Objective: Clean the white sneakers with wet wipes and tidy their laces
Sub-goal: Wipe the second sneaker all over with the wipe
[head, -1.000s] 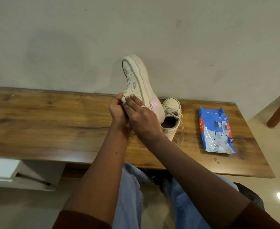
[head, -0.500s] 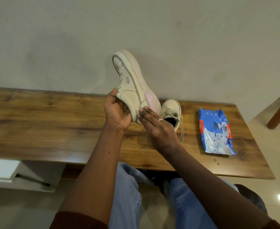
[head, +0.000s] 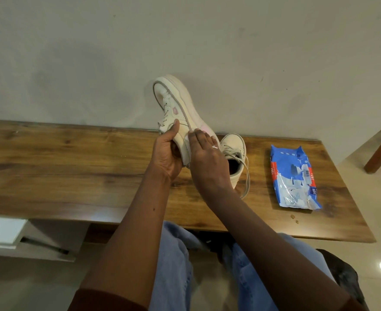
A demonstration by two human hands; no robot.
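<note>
- The left hand point(head: 166, 153) is clenched round the heel end of the raised sneaker point(head: 180, 108), thumb laid on its side panel. It holds the shoe tilted, with the toe pointing up and away toward the wall point(head: 274, 63).
- The right hand point(head: 207, 158) lies flat, fingers straight and together, pressing on the side of that same shoe just beside the left thumb. A pale scrap shows under the fingertips; it looks like a wipe, though that cannot be told for certain.
- Judging from this, the step in hand is wiping the side and sole edge of the first shoe. A pink tinge shows on the sole just beyond the right fingers, so this shoe seems only partly cleaned.
- Just past the right hand, the second sneaker point(head: 234, 142) stands on the worktop point(head: 72, 164), touched by neither hand. Its laces point(head: 228, 151) hang loose, one loop trailing down toward the person.
- Well to the right of both hands lies the pack of wet wipes point(head: 295, 178), flat on the worktop.
- What is left, as far as can be judged: finishing the first shoe, cleaning the second, and tidying the laces on both.
</note>
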